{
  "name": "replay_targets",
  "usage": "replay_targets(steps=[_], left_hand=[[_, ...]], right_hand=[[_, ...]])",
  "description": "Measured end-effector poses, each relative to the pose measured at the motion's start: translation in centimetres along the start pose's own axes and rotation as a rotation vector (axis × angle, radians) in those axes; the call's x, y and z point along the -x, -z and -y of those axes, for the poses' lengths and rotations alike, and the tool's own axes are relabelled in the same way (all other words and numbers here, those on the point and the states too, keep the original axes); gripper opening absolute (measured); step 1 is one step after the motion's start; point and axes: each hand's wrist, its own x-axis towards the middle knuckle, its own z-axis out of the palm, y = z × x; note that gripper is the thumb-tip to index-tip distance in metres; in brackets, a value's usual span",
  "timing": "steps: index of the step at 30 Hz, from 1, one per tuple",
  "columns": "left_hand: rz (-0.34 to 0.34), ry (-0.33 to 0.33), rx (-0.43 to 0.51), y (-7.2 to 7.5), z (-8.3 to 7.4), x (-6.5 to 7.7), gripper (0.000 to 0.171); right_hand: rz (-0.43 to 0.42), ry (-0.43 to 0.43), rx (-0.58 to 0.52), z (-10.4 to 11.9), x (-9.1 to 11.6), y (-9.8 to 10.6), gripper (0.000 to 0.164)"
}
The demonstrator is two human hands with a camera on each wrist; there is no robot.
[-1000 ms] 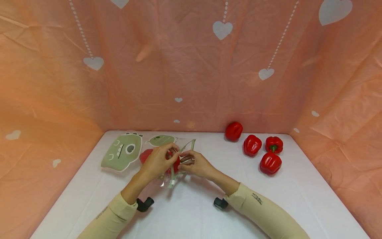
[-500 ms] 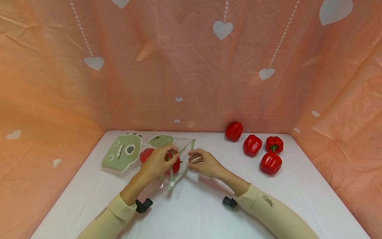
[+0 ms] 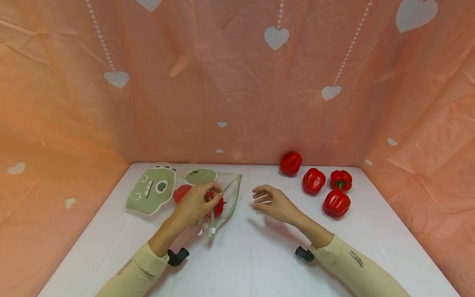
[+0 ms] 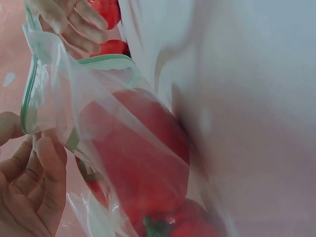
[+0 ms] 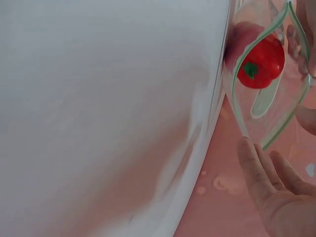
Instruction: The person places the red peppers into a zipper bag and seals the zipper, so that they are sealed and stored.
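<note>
My left hand (image 3: 196, 202) pinches the green zip edge of a clear zip bag (image 4: 61, 106), whose mouth gapes toward the right. Two red bell peppers are inside: one bell pepper (image 5: 261, 61) near the mouth, its green stem facing out, and another bell pepper (image 3: 181, 193) farther in, partly behind my hand. My right hand (image 3: 276, 205) hovers to the right of the bag's mouth, fingers loosely bent and holding nothing. In the head view a gap of white table separates it from the green rim (image 3: 236, 196).
Several loose red bell peppers (image 3: 313, 181) lie at the back right of the white table (image 3: 237, 264). At the back left is a green one-eyed monster figure (image 3: 152, 189), beside a smaller green print (image 3: 201, 176). A peach curtain (image 3: 237, 82) with hearts encloses the back and sides.
My right hand has drawn back to the right, out of the bag's mouth, with nothing in it. The left hand stays at the zip edge, and the bag's mouth remains spread.
</note>
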Motion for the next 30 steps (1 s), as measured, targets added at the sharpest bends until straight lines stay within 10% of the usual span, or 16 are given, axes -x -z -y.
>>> replay_targets(steps=[30], left_hand=[[0.004,0.028,0.001,0.4,0.2,0.1,0.011]], right_hand=[[-0.093,0.033,0.3,-2.6,5.9,8.0,0.05]])
